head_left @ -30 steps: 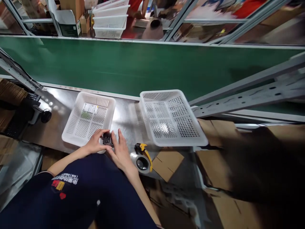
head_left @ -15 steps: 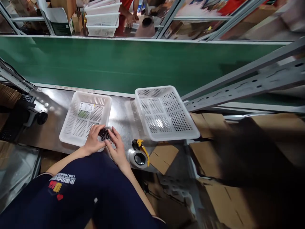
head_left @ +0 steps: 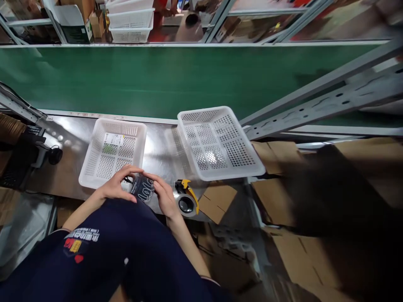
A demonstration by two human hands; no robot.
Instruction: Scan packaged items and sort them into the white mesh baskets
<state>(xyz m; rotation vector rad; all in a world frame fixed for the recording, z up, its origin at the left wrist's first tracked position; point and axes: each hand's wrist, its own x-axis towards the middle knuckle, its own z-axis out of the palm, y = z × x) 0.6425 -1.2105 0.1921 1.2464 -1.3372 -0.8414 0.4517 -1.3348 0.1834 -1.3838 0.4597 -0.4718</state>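
Note:
Between my two hands is a small dark packet with looping white lettering, held close to my body at the table's near edge. My left hand grips its left side, thumb below and fingers along the top. On its right side my right hand closes with bent fingers. Just beyond my left hand sits a white perforated basket, in which a white and green printed label or slip lies. To the right of my right hand stands a tape dispenser with a yellow and black handle.
Another white basket rests tilted at the table's right end, near a flat cardboard piece. A green conveyor belt runs behind the metal table. Metal posts and cardboard are at right; a black device at left.
The packet has turned and come closer to my body, so more of its lettering shows. My right hand has shifted right, and my left hand has spread along the packet's edge.

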